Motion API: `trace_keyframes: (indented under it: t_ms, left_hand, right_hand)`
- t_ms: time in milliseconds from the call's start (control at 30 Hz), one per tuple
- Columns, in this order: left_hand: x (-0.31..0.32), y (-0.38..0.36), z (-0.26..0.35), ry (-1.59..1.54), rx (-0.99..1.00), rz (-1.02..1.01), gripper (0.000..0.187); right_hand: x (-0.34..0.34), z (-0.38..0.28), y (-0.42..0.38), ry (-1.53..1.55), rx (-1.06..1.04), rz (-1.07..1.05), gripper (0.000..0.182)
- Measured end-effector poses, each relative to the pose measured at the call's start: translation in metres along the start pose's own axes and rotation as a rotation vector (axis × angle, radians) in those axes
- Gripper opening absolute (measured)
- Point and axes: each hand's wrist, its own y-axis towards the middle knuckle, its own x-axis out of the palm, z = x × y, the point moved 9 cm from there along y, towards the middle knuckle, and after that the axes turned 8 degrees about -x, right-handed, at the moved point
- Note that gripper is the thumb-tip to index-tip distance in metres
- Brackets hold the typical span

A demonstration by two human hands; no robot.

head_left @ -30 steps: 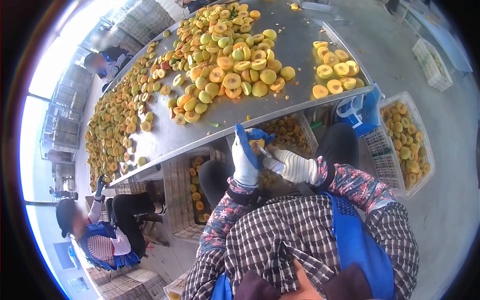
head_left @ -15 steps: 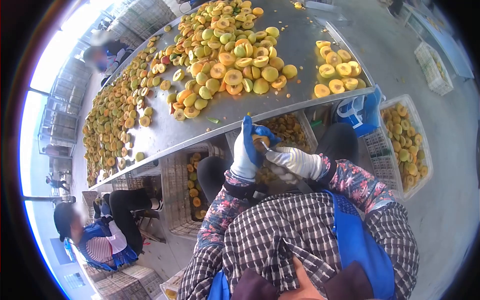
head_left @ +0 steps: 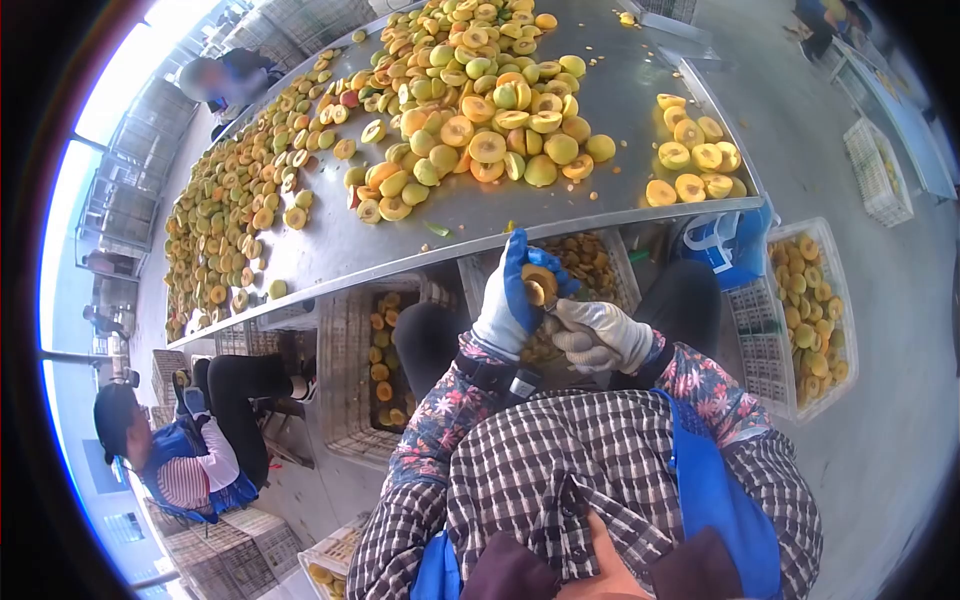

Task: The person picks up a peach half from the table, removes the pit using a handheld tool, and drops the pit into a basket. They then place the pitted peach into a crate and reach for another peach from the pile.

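Observation:
My left hand (head_left: 507, 305), in a blue-and-white glove, is closed around a yellow peach half (head_left: 540, 284) whose cut face looks toward me. Close against the fruit is my right hand (head_left: 603, 337), in a pale knit glove. Its fingers are wrapped round a small hand tool, mostly hidden now; only a bit of it shows near the peach. Both hands are in front of the metal table's edge, over a crate of fruit pieces (head_left: 580, 262).
The metal table (head_left: 345, 245) bears a large heap of peach halves (head_left: 470, 110), with a smaller group (head_left: 695, 155) at its right corner. Crates of peaches (head_left: 805, 315) stand right and below left. A blue bag (head_left: 720, 240) hangs beside my knee. Another person (head_left: 190, 450) sits at left.
Both hands have shifted slightly right in view, as the camera moved. The peach half is turned so more of its cut face shows, and my right hand has drawn a little lower.

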Motion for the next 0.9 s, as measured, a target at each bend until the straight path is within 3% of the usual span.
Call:
trace_keyframes:
  t_ms: [167,233,267,300,333,367,400,467,500,533,567,633,700,767,833,900]
  left_hand:
    - [-0.027,0.015,0.010,-0.063,0.161,0.043,0.040]
    - [-0.030,0.012,0.020,-0.110,0.204,0.014,0.039]
    - [-0.029,0.006,0.022,-0.159,0.168,0.032,0.039]
    - [-0.030,0.002,0.023,-0.206,0.131,0.051,0.038]
    - [-0.031,-0.002,0.030,-0.209,0.174,0.014,0.036]
    - [-0.034,-0.012,0.041,-0.182,0.203,0.002,0.036]
    - [-0.044,-0.026,0.060,-0.022,0.341,0.077,0.038]
    - [-0.069,-0.066,0.115,0.706,0.739,0.268,0.032]
    - [-0.074,-0.092,0.136,0.646,0.695,0.348,0.028]
    - [-0.123,-0.097,0.150,0.651,0.638,0.499,0.027]
    - [-0.126,-0.114,0.168,0.916,0.698,0.705,0.030]
    - [-0.084,-0.125,0.186,2.017,0.922,1.039,0.031]
    - [-0.075,-0.094,0.199,1.743,0.900,0.811,0.034]
    - [-0.054,-0.043,0.199,1.537,0.714,0.693,0.037]
    - [-0.015,0.006,0.196,1.597,0.726,0.589,0.044]
    - [0.009,0.056,0.196,1.754,0.756,0.613,0.050]
  right_hand:
    - [-0.004,-0.011,-0.017,-0.273,0.003,0.107,0.036]
    - [-0.019,-0.030,-0.024,-0.713,-0.082,0.173,0.038]
    - [-0.041,-0.050,-0.014,-1.346,-0.452,0.172,0.039]
    - [-0.041,-0.059,-0.019,-1.845,-0.284,0.289,0.038]
    - [-0.044,-0.058,-0.019,-1.919,-0.140,0.317,0.039]
    - [-0.048,-0.058,-0.018,-1.989,0.007,0.345,0.039]
    - [-0.043,-0.058,-0.019,-1.997,0.026,0.331,0.042]
    - [-0.039,-0.055,-0.022,-2.003,0.050,0.317,0.046]
    - [-0.045,-0.053,-0.021,-1.997,0.054,0.307,0.047]
    - [-0.046,-0.052,-0.022,-1.984,0.018,0.294,0.047]
    - [-0.046,-0.052,-0.021,-1.969,-0.020,0.285,0.047]
    - [-0.048,-0.051,-0.017,-1.975,0.003,0.273,0.046]
    - [-0.047,-0.054,-0.011,-1.954,-0.028,0.273,0.041]
    - [-0.041,-0.058,-0.008,-1.954,-0.052,0.266,0.041]
    - [-0.044,-0.059,-0.008,-1.921,-0.030,0.296,0.041]
    - [-0.052,-0.059,-0.006,-1.938,-0.006,0.336,0.041]
